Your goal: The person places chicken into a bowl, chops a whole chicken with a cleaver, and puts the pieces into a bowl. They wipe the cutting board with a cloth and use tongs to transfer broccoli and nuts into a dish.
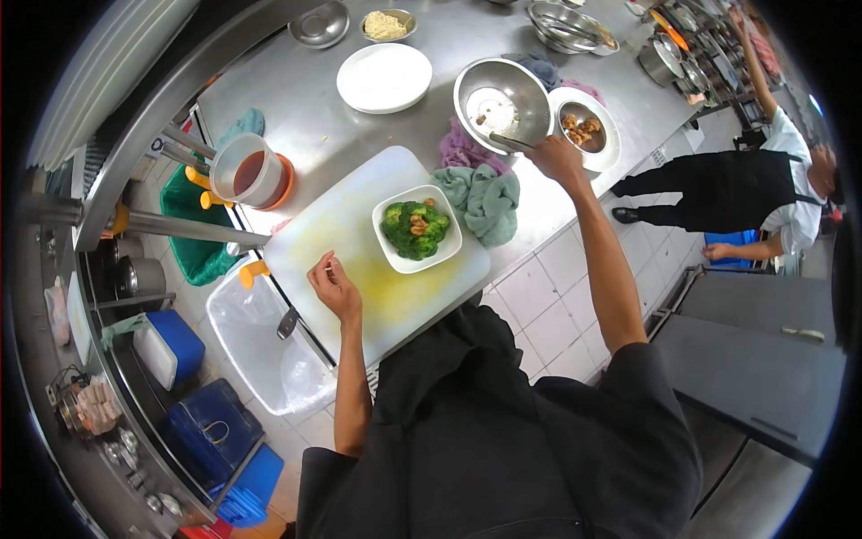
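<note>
A square white bowl of broccoli florets [417, 229], topped with brown pieces, stands on the white cutting board [359, 193]. Over the board's left side hovers my left hand [333, 286], its fingers curled in and nothing visible in them. My right hand [557, 162] grips the handle of a metal utensil [510, 142] at the near rim of a steel mixing bowl [530, 85]. What kind of utensil it is cannot be made out. Some pale residue with brown bits lies in the steel bowl. Just right of it, a smaller metal bowl of brown pieces [581, 128] sits on a white plate [611, 160].
Green [485, 202] and purple cloths [467, 148] lie beside the board. A tub of reddish liquid [244, 171], a white dish [384, 78] and a bowl of noodles [386, 25] are on the steel counter. Another person [736, 189] stands at the right. A lined bin [269, 341] is at the left.
</note>
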